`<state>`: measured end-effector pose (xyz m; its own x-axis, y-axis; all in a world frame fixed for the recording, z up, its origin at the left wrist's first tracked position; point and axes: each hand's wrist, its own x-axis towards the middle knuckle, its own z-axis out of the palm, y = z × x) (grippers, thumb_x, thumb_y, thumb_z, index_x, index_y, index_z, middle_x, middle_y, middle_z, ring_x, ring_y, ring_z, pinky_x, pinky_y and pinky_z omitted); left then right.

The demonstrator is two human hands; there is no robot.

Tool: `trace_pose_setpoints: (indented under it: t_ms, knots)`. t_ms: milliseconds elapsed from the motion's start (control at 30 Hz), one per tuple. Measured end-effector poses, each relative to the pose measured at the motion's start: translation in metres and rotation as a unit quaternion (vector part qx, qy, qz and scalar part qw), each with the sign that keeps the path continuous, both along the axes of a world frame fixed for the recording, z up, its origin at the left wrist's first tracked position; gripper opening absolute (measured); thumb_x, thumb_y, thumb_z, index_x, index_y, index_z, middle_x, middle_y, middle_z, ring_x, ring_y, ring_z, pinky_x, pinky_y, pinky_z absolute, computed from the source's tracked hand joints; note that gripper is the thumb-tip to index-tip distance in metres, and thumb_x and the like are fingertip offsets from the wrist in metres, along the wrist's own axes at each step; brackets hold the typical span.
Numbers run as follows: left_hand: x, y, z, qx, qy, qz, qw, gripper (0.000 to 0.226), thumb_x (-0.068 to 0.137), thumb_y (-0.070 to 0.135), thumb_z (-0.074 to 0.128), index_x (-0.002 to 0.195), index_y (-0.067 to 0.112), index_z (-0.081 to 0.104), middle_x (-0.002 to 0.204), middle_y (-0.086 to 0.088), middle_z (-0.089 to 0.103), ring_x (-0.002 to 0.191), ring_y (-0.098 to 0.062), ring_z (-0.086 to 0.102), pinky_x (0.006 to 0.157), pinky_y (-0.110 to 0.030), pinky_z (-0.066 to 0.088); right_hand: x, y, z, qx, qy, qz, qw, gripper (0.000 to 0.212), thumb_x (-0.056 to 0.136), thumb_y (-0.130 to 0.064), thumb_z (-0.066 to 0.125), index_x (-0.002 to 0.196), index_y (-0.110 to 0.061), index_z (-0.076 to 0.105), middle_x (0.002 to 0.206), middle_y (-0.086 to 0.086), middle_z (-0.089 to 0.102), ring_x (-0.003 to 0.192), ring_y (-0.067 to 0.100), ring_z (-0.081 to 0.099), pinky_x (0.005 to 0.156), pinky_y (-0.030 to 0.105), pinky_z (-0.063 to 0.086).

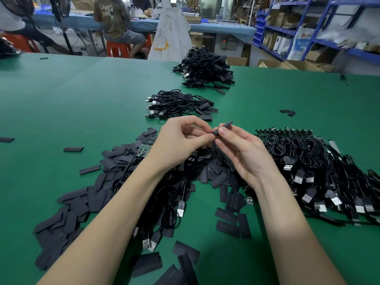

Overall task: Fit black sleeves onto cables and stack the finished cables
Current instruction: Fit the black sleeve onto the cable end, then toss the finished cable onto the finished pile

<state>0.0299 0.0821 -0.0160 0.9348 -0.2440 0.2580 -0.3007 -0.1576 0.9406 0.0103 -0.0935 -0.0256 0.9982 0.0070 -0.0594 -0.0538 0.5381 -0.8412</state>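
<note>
My right hand (243, 152) pinches a flat black sleeve (225, 125) between thumb and fingertips, its far end pointing up and right. My left hand (181, 140) meets it at the sleeve's near end, fingertips closed on a black cable (186, 182) that hangs down to a USB plug (181, 207). Loose black sleeves (82, 202) lie scattered under and left of my arms. Unsleeved cables with green boards (320, 167) are heaped at the right. Two stacks of sleeved cables lie ahead, the nearer stack (178, 104) and the farther stack (205, 68).
The green table mat (82, 99) stretches to the left and far right. Stray sleeves (287, 112) lie at the right. Beyond the table's far edge are seated people on red stools, a white sack (170, 33), cardboard boxes and blue shelving (308, 27).
</note>
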Motion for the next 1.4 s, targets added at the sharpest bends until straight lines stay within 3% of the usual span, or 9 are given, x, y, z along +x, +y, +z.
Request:
trace_pose_setpoints:
  t_ms: [167,467,600,800,1067,1167,1267,1400]
  knots:
    - [0.001,0.0,-0.001,-0.008,0.015,-0.009,1.0,0.013,0.083,0.001,0.079,0.09,0.009,0.072,0.081,-0.01,0.078,0.082,-0.027,0.077,0.085,-0.034,0.061,0.0,0.001,0.0,0.0,0.0,-0.003,1.0,0.031,0.067,-0.009,0.08,0.096,-0.003,0.074,0.097,0.011,0.078,0.089,0.015,0.075,0.075,0.019,0.059]
    - [0.005,0.0,-0.005,-0.015,0.011,-0.01,1.0,0.012,0.084,0.003,0.079,0.087,0.013,0.072,0.078,-0.008,0.078,0.076,-0.019,0.075,0.079,-0.027,0.06,-0.002,0.006,0.003,-0.016,-0.016,-0.011,1.0,0.036,0.068,-0.013,0.08,0.103,-0.009,0.073,0.099,0.012,0.077,0.09,0.017,0.075,0.075,0.021,0.059]
    - [0.007,0.001,-0.006,-0.027,0.012,-0.01,1.0,0.011,0.084,0.005,0.078,0.087,0.013,0.071,0.076,-0.008,0.077,0.071,-0.016,0.072,0.072,-0.021,0.054,-0.002,0.012,0.003,-0.043,-0.061,-0.062,0.995,0.029,0.085,-0.01,0.076,0.111,-0.022,0.071,0.103,0.015,0.077,0.094,0.019,0.073,0.075,0.024,0.059]
    - [0.008,0.001,-0.009,-0.028,0.005,-0.012,1.0,0.01,0.084,0.009,0.079,0.086,0.014,0.071,0.076,-0.008,0.077,0.071,-0.016,0.072,0.072,-0.021,0.052,-0.002,0.018,0.002,-0.05,-0.071,-0.099,0.991,0.021,0.086,-0.005,0.074,0.1,-0.02,0.077,0.102,0.015,0.077,0.1,0.02,0.074,0.076,0.024,0.059]
    - [0.009,0.001,-0.01,-0.03,0.001,-0.009,0.999,0.009,0.084,0.01,0.08,0.085,0.014,0.072,0.075,-0.008,0.077,0.07,-0.016,0.072,0.07,-0.02,0.053,-0.002,0.022,0.002,-0.041,-0.066,-0.109,0.991,0.022,0.087,-0.003,0.073,0.103,-0.018,0.076,0.098,0.012,0.078,0.094,0.018,0.075,0.074,0.022,0.059]
    - [0.008,-0.002,-0.006,-0.033,0.011,-0.004,0.999,0.01,0.085,0.007,0.078,0.086,0.013,0.07,0.074,-0.01,0.076,0.067,-0.019,0.07,0.063,-0.022,0.052,-0.001,0.021,0.001,-0.051,-0.068,-0.097,0.992,0.034,0.089,-0.01,0.073,0.12,-0.023,0.069,0.099,0.009,0.078,0.089,0.017,0.075,0.073,0.023,0.059]
    - [0.006,0.0,0.006,-0.045,0.01,0.01,0.999,0.01,0.085,0.007,0.078,0.086,0.012,0.07,0.074,-0.01,0.075,0.067,-0.024,0.07,0.059,-0.024,0.055,0.001,0.014,0.001,-0.044,-0.064,-0.092,0.993,0.051,0.093,-0.026,0.072,0.14,-0.028,0.052,0.107,0.006,0.078,0.098,0.025,0.076,0.075,0.027,0.06]
    - [0.012,0.001,0.037,-0.047,-0.019,0.039,0.998,0.009,0.087,0.006,0.076,0.088,0.01,0.069,0.07,-0.007,0.071,0.061,-0.022,0.064,0.055,-0.022,0.052,0.002,0.005,-0.001,-0.039,-0.019,-0.106,0.993,0.029,0.099,-0.036,0.062,0.127,-0.027,0.055,0.107,0.005,0.078,0.098,0.026,0.076,0.069,0.026,0.06]
